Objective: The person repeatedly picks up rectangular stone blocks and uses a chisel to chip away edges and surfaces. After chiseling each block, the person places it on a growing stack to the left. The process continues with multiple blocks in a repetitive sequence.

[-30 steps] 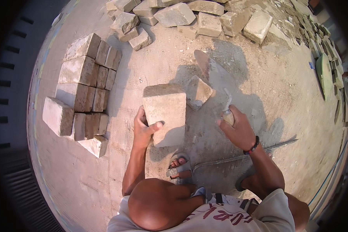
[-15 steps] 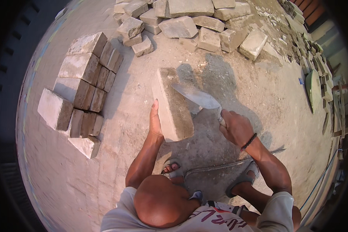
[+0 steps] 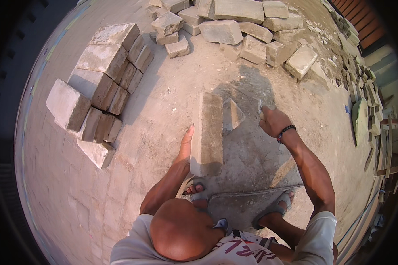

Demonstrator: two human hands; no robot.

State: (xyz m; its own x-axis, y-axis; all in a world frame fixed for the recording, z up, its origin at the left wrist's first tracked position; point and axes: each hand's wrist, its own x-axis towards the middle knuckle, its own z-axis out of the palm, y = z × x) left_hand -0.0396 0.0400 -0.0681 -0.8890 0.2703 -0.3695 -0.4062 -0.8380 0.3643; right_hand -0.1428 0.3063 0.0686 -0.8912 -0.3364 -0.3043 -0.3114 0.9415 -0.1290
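A long, pale concrete block [image 3: 208,132] stands on its side in front of me, its rough, darker face turned right. My left hand [image 3: 186,143] is closed on its left side, with the thumb along the edge and the other fingers hidden behind the block. Right of the block, my right hand [image 3: 275,122] grips a trowel [image 3: 259,105] by its handle. The blade is nearly edge-on and hard to make out against my shadow. Between block and trowel lies a broken, wedge-shaped piece of block [image 3: 233,115] on the ground.
Blocks stand in a neat stack [image 3: 101,59] at the left. A loose heap of blocks [image 3: 221,32] lies at the far side, with rubble towards the right. A thin rod [image 3: 252,191] lies by my sandalled feet. A round, pale green basin [image 3: 360,121] leans at far right.
The trowel has come away from the block's rough face, moving right and away from me, and its blade has turned edge-on. The block has turned more upright in the view.
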